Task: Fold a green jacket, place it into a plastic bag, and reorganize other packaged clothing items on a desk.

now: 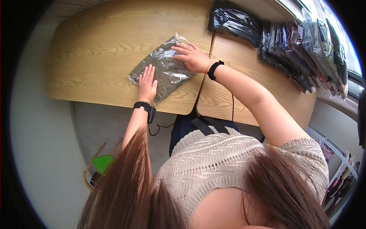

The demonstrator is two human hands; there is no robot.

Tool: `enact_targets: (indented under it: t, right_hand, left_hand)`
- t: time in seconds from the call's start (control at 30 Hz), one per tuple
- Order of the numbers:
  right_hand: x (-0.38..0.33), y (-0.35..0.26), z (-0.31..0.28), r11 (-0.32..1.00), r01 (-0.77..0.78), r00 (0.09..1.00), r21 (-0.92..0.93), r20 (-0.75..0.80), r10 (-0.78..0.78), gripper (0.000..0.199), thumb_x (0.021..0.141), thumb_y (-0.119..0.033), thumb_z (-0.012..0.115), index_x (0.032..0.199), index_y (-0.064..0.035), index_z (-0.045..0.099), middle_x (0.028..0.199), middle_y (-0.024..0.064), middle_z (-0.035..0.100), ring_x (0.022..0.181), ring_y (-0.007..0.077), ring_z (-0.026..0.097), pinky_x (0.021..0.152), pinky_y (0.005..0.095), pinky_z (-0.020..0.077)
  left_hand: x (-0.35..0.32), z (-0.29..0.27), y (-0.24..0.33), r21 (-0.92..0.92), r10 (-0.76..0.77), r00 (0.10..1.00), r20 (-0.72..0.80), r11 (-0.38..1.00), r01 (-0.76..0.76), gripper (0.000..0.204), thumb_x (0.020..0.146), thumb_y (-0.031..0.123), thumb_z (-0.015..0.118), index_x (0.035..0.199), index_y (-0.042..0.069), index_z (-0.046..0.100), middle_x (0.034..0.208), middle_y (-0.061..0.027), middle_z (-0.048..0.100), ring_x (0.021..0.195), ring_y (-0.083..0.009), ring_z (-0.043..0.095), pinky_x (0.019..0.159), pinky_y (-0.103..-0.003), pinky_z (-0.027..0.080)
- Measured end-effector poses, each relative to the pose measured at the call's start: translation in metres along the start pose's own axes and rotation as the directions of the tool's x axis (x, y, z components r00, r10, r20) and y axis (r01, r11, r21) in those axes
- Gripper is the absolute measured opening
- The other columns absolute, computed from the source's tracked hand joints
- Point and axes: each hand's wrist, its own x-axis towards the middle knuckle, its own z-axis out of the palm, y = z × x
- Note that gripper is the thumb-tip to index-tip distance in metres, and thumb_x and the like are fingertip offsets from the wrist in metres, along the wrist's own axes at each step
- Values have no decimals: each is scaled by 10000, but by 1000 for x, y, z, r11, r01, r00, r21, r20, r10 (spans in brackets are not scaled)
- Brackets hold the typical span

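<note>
A clear plastic bag holding a folded dark olive garment [164, 66] lies flat on the light wooden table [95, 49]. My left hand [147, 84] presses flat on the bag's near left end, fingers together and pointing away. My right hand [191, 57] lies on the bag's far right end with fingers spread toward the left. Both wrists wear black bands, and a thin black cable runs from the left one.
A second wooden tabletop [244, 65] adjoins on the right. A black packaged garment [233, 21] lies at its far edge, and a row of several bagged dark garments [301, 49] stands along the right. Below the table stands a wooden stool with a green seat [101, 163].
</note>
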Motion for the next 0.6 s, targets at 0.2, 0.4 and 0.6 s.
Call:
enact_targets:
  t: [0.2, 0.4, 0.6]
  right_hand:
    - [-48, 18, -16, 999, -32, 996, 33, 81, 30, 324, 763, -198, 660, 1084, -161, 649, 1157, 61, 568, 1100, 242, 518, 967, 385, 394]
    - [-68, 26, -12, 969, -168, 973, 179, 186, 134, 480, 780, -261, 676, 1237, -167, 560, 1297, 88, 512, 1181, 291, 479, 1011, 415, 371]
    - [-74, 33, -4, 967, -124, 982, 221, 170, 86, 479, 752, -101, 648, 1215, -107, 524, 1346, 128, 475, 1193, 328, 476, 987, 408, 414]
  left_hand:
    - [-31, -25, 19, 391, 135, 970, -204, 919, -45, 415, 769, -43, 515, 1133, 129, 615, 1335, -55, 500, 1243, -271, 445, 1030, -447, 326]
    - [-74, -13, 61, 241, 61, 997, 36, 968, -68, 411, 738, 159, 700, 1118, 99, 555, 1127, -71, 531, 1097, -277, 493, 912, -413, 413]
    - [-78, 2, 48, 256, 35, 999, -42, 967, -23, 382, 778, 96, 657, 1143, 73, 549, 1146, -79, 541, 1095, -286, 511, 920, -388, 454]
